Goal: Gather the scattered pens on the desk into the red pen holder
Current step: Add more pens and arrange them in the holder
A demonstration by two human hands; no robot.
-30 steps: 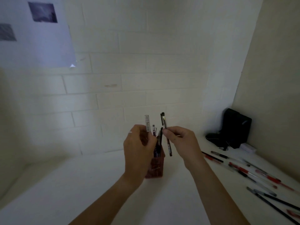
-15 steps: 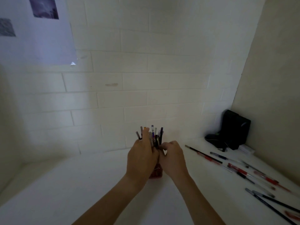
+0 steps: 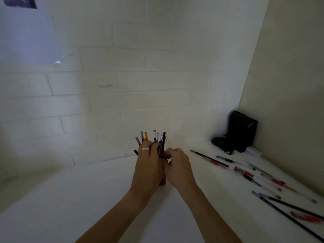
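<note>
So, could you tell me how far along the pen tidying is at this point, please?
Partly done. A bunch of pens already stands upright in the holder, which is almost hidden behind the hands. In hand: the left hand wraps the bunch while the right hand pinches at it, apparently settling pens in. Left: many loose pens lie scattered across the desk to the right.

We see two bare forearms, with no sleeves showing anywhere along them up to the bottom edge of the view. Our left hand (image 3: 149,165) wears one plain, pale silver-looking band ring (image 3: 145,149) on a finger, sitting toward 12 o'clock from the knuckles. Our right hand (image 3: 178,168) wears nothing that we can make out: no ring, no watch, no strap at the wrist. Neither wrist carries a bracelet or a cuff. The nails are too blurred to tell.
</note>
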